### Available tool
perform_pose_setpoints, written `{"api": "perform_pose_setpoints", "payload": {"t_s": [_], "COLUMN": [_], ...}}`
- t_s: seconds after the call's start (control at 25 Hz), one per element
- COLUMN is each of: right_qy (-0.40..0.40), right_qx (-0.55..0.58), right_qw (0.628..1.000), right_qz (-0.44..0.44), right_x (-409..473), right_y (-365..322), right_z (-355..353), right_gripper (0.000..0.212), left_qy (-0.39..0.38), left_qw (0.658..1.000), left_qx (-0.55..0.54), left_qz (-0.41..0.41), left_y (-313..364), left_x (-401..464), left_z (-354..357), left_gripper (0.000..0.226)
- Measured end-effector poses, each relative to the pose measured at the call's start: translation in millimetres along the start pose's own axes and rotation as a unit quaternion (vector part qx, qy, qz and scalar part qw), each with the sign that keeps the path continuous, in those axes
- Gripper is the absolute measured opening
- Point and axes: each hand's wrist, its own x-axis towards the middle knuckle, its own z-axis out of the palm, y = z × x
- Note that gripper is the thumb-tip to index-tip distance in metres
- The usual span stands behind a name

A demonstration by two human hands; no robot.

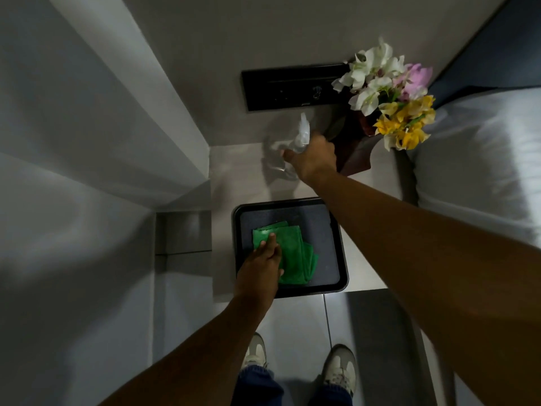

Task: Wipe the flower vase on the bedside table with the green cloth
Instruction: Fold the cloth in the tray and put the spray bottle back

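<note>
A folded green cloth lies in a black tray at the near edge of the white bedside table. My left hand rests flat on the cloth, fingers spread. At the back right stands a dark brown vase holding white, pink and yellow flowers. My right hand is closed around a clear spray bottle, just left of the vase, with the nozzle pointing up and away.
A black switch panel is set in the wall behind the table. A bed with white linen lies right of the table. A grey wall stands to the left. My shoes are on the tiled floor below.
</note>
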Motion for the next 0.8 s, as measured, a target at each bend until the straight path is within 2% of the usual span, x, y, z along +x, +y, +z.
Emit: {"api": "perform_pose_setpoints", "payload": {"t_s": [0.12, 0.28, 0.44, 0.6, 0.8], "right_qy": [0.003, 0.019, 0.019, -0.009, 0.005], "right_qx": [0.006, 0.002, 0.049, -0.064, -0.022], "right_qw": [1.000, 0.997, 0.998, 0.996, 0.998], "right_qz": [-0.018, -0.073, -0.042, -0.052, -0.056], "right_x": [-7, -40, -83, -105, -119], "right_y": [6, 28, 62, 97, 107], "right_z": [-1, -23, -45, -45, -31], "right_gripper": [0.049, 0.043, 0.030, 0.036, 0.030], "left_qy": [-0.003, 0.005, 0.002, 0.003, -0.008], "left_qw": [1.000, 0.998, 0.998, 0.998, 0.998], "left_qx": [-0.019, 0.051, 0.056, 0.056, 0.060], "left_qz": [-0.007, 0.044, 0.041, 0.038, 0.028], "left_y": [-3, -2, 0, 0, 3], "left_x": [-2, -4, -7, -6, -5], "left_z": [5, 1, 2, 4, 1], "left_gripper": [0.060, 0.063, 0.062, 0.061, 0.056]}}
